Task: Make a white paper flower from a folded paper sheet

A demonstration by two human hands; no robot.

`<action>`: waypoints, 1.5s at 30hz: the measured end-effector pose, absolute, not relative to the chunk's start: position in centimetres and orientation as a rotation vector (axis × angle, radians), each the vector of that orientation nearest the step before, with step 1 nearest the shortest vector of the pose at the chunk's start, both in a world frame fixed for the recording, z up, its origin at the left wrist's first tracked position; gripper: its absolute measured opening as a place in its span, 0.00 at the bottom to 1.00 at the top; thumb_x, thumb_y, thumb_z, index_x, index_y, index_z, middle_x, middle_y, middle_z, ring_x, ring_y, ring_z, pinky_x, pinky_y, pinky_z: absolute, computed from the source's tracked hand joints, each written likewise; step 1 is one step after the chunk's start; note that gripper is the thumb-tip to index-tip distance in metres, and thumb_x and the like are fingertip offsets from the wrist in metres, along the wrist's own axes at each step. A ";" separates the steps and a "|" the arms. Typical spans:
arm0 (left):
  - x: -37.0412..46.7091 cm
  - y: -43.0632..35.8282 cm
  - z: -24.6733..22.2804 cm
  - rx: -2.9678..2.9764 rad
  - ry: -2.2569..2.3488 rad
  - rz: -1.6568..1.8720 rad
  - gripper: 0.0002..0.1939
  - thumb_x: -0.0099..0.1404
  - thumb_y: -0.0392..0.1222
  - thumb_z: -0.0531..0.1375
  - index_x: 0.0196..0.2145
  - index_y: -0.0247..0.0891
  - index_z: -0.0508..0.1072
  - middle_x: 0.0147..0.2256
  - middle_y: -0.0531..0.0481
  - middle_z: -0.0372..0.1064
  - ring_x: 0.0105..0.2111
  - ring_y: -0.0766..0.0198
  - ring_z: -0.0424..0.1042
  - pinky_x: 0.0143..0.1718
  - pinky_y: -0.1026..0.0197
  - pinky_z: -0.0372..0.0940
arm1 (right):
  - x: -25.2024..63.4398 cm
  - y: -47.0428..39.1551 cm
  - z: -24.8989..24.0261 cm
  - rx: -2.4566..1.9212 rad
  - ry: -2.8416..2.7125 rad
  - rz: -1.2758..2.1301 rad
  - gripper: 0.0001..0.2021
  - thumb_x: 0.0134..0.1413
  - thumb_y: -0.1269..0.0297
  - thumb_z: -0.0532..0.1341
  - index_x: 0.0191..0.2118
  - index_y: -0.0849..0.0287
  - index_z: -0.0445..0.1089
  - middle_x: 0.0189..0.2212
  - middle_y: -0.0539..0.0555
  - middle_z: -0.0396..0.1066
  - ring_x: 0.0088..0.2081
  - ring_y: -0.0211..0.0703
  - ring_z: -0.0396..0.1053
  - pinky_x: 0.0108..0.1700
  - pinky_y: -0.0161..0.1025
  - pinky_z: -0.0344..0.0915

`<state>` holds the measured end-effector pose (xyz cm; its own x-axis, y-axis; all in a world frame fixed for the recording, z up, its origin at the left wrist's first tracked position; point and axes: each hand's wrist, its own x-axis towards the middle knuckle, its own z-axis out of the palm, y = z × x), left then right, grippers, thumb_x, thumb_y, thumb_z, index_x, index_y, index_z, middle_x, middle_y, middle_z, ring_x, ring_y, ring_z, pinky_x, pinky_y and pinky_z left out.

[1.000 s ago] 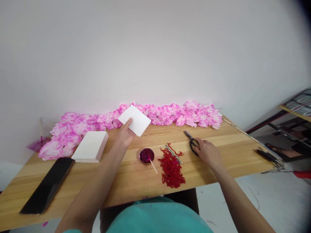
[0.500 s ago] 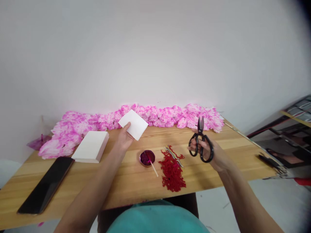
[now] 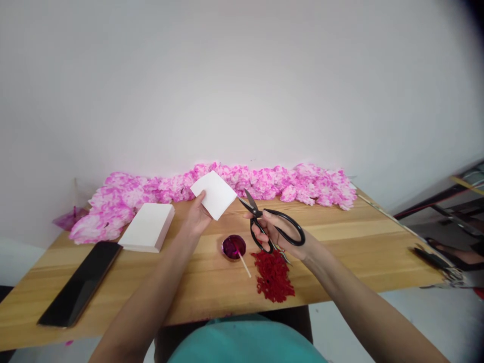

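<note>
My left hand (image 3: 199,213) pinches a white square of paper (image 3: 215,195) by its left edge, raised above the table. In my right hand (image 3: 278,233) are black-handled scissors (image 3: 257,213), blades parted and pointing up and left; one tip is close to the paper's right corner. Below the hands sits a small bowl of dark magenta liquid (image 3: 229,248) with a thin stick (image 3: 244,265) leaning out. Beside it lies a heap of red curly strands (image 3: 275,282), partly hidden by my right hand, with thin wires or tools at its top.
A thick white paper stack (image 3: 145,227) and a black phone (image 3: 81,285) lie on the left of the wooden table (image 3: 212,302). Pink and white paper blossoms (image 3: 264,181) line the wall. Dark tools (image 3: 434,262) sit at the right edge, near a dark rack (image 3: 454,217).
My right hand has moved left, bringing the scissors beside the paper; they have turned from upright to pointing up-left, blades wider apart. The whole view has shifted slightly.
</note>
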<state>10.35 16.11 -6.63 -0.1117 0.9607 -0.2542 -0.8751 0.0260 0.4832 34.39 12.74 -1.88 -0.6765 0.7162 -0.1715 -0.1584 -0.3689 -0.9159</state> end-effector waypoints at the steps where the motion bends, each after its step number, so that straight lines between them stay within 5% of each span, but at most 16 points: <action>1: 10.3 16.1 -6.6 0.181 0.621 1.568 0.16 0.70 0.36 0.55 0.55 0.38 0.70 0.40 0.49 0.79 0.41 0.63 0.78 0.52 0.61 0.69 | 34.2 12.8 -1.9 -0.773 -1.282 2.095 0.23 0.58 0.48 0.60 0.52 0.59 0.70 0.27 0.50 0.65 0.24 0.33 0.60 0.22 0.31 0.64; 18: 10.7 15.8 -6.1 0.234 0.646 1.548 0.14 0.72 0.36 0.54 0.53 0.36 0.72 0.40 0.48 0.79 0.41 0.65 0.78 0.53 0.61 0.69 | 33.6 13.3 -2.5 -0.807 -1.227 2.119 0.24 0.56 0.47 0.62 0.50 0.61 0.71 0.26 0.50 0.66 0.23 0.32 0.60 0.20 0.30 0.62; 24: 11.0 15.4 -6.6 0.428 0.640 1.442 0.18 0.67 0.38 0.60 0.54 0.34 0.70 0.47 0.41 0.76 0.47 0.56 0.76 0.54 0.55 0.68 | 33.5 13.2 -2.6 -0.768 -1.191 2.089 0.23 0.56 0.47 0.61 0.50 0.59 0.70 0.27 0.50 0.67 0.23 0.33 0.60 0.22 0.32 0.63; 45: 10.8 15.6 -7.2 0.462 0.665 1.467 0.21 0.63 0.33 0.63 0.54 0.36 0.71 0.44 0.45 0.77 0.43 0.58 0.77 0.52 0.58 0.69 | 33.6 12.7 -2.6 -0.726 -1.036 2.162 0.22 0.53 0.48 0.64 0.46 0.61 0.73 0.22 0.47 0.62 0.17 0.28 0.53 0.16 0.28 0.52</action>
<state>10.76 15.55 -7.23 -0.0212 0.9916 -0.1279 -0.7498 0.0689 0.6581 33.56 12.69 -2.63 -0.6526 0.7295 -0.2050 -0.2971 -0.4952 -0.8164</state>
